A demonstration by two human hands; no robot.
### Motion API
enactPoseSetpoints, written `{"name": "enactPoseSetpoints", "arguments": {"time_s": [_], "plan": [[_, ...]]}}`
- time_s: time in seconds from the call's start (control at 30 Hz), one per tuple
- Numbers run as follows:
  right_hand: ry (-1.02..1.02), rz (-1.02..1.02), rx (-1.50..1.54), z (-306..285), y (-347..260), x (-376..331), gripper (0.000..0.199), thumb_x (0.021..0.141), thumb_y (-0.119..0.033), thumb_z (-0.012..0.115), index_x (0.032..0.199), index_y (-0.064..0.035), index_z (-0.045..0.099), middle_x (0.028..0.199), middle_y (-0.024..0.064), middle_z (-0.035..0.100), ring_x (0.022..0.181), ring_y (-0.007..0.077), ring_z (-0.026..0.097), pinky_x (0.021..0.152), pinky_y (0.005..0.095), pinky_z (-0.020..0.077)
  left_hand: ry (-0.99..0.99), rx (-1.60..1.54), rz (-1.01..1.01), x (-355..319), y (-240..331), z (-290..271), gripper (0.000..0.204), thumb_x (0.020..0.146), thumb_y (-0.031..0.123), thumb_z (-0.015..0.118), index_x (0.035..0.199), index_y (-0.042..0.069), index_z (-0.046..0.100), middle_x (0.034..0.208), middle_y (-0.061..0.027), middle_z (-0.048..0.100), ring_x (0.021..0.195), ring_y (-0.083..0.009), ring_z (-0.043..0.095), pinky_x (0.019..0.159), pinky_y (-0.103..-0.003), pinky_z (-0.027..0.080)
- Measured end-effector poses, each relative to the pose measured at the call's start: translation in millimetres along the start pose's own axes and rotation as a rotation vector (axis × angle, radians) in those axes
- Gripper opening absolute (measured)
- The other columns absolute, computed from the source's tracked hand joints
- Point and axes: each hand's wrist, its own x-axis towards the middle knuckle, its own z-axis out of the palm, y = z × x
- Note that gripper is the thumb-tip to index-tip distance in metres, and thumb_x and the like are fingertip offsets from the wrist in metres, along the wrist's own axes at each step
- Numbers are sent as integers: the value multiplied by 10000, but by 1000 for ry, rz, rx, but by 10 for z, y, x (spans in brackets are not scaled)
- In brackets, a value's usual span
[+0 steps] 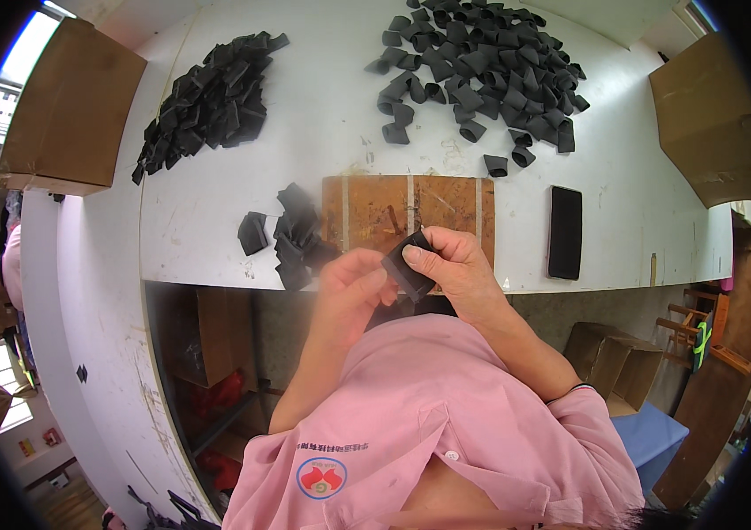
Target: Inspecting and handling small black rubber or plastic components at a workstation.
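Observation:
My right hand (453, 265) grips a small black folded band piece (406, 258), its thumb pressed on the top. My left hand (350, 284) is just left of it, fingers curled and touching the piece's lower edge. Both hands hover over the front edge of a brown wooden board (375, 212) set into the white table (331, 115). A small stack of flat black pieces (296, 234) lies left of the hands.
A big heap of black loops (481, 62) lies at the back right, another pile of black pieces (207, 102) at the back left. A black phone (565, 231) lies right of the board. Cardboard boxes (71, 110) flank the table.

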Motion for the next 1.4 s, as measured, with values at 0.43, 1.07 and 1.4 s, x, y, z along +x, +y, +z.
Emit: {"name": "enactPoseSetpoints", "arguments": {"time_s": [0.43,1.07,1.4], "plan": [[27,-44,-18,21,68,28,136,821,-134,562,776,-6,565,683,0,570,576,35,498,482,162,405,133,304,139,-33,-4,68,100,793,51,567,865,-17,547,732,-66,591,602,-114,556,550,-213,440],[176,-668,-696,163,100,30,144,713,-107,635,789,-13,558,745,93,487,595,221,511,501,311,425,348,858,418,-24,-47,203,79,756,31,591,823,-5,569,683,-23,580,587,-69,526,536,-206,418],[363,-836,-947,80,149,198,73,716,-13,580,777,15,552,707,69,506,585,200,518,498,294,428,396,175,248,82,72,403,106,758,-58,533,833,16,520,617,-22,524,372,-32,370,347,-169,298]]}}
